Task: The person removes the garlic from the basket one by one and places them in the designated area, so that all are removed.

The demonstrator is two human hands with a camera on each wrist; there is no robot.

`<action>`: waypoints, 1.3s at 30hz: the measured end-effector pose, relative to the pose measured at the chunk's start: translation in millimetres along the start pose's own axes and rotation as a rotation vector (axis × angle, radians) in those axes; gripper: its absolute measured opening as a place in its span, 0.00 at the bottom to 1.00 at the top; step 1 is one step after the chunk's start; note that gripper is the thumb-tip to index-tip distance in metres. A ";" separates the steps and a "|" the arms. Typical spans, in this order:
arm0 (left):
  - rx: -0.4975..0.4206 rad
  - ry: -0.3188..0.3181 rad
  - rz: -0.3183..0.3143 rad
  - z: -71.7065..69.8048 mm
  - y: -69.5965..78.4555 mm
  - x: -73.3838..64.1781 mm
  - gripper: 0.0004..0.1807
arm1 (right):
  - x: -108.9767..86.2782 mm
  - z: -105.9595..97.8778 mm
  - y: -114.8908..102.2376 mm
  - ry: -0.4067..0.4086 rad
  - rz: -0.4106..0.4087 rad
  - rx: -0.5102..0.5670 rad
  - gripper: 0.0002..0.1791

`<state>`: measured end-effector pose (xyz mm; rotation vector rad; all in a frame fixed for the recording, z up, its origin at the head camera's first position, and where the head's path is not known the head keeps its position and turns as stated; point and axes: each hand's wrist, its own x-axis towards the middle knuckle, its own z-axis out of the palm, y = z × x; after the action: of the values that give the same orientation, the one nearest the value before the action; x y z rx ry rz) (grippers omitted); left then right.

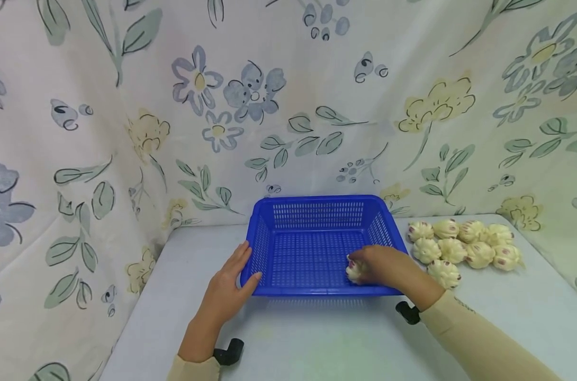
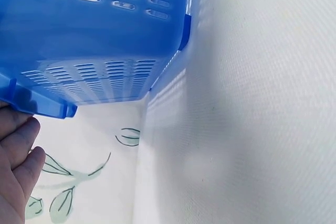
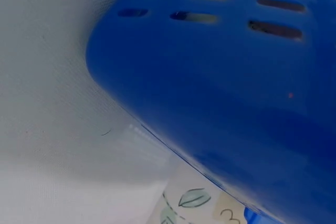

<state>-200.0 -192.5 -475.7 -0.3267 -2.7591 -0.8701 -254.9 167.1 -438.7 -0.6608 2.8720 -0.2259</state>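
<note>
A blue plastic basket (image 1: 312, 199) with slotted walls stands on the white table. My right hand (image 1: 388, 264) reaches over its right side and grips a garlic bulb (image 1: 353, 270) low inside the front right corner. That hand covers part of the bulb. At the basket's left rim my left hand (image 1: 225, 291) rests with fingers extended, the thumb over the front left corner. In the left wrist view, the fingers of the left hand (image 2: 18, 156) lie right at the rim. The right wrist view shows the outer wall of the basket (image 3: 210, 87), which hides the right hand.
Several more garlic bulbs (image 1: 452, 250) sit in rough rows right of the basket, one bulb (image 1: 443, 273) nearer the right forearm. A flowered cloth (image 1: 288, 106) hangs behind the table (image 1: 317, 338) and along its left side.
</note>
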 end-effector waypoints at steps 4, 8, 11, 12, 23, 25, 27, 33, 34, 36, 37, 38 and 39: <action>-0.003 0.000 -0.003 -0.1 0.3 0.1 0.37 | 0.7 -0.1 0.4 -0.010 0.006 -0.020 0.27; -0.003 -0.005 -0.008 -0.1 0.3 0.4 0.38 | 1.0 0.3 0.9 -0.016 0.008 -0.021 0.29; -0.001 -0.007 -0.012 -0.4 0.4 0.8 0.38 | 0.9 -0.3 0.5 -0.011 0.007 -0.002 0.30; 0.001 -0.008 -0.014 -0.5 0.5 0.8 0.38 | 0.7 -0.7 0.3 -0.008 0.006 0.004 0.30; -0.004 -0.004 -0.014 -1.1 2.2 0.3 0.37 | -0.3 -0.9 0.3 0.013 -0.005 0.058 0.28; -0.003 -0.006 -0.017 -0.7 2.2 0.6 0.37 | -0.8 -0.7 0.6 0.022 -0.016 0.062 0.28; -0.002 -0.007 -0.019 -0.6 2.2 0.9 0.37 | -1.3 -0.6 0.4 0.028 -0.014 0.064 0.27; -0.001 -0.009 -0.019 -0.5 2.1 1.3 0.37 | -2.0 -0.2 0.4 0.031 -0.007 0.035 0.30; -0.001 -0.011 -0.021 -0.7 2.4 1.3 0.37 | -1.9 -0.2 0.5 0.034 -0.012 0.027 0.30; -0.001 -0.016 -0.025 -1.2 2.9 1.2 0.37 | -1.9 -0.2 0.8 0.038 -0.024 0.008 0.30; -0.002 -0.018 -0.027 -1.6 3.3 1.1 0.37 | -1.9 0.0 1.1 0.041 -0.033 -0.005 0.30; -0.004 -0.020 -0.031 -2.3 3.9 0.9 0.37 | -2.0 0.2 1.3 0.042 -0.044 -0.017 0.31; -0.005 -0.021 -0.032 -2.8 4.4 0.9 0.37 | -1.9 0.3 1.6 0.042 -0.053 -0.032 0.31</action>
<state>-199.2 -190.5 -471.0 -0.2947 -2.7898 -0.8865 -253.8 169.3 -439.0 -0.7472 2.9066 -0.2041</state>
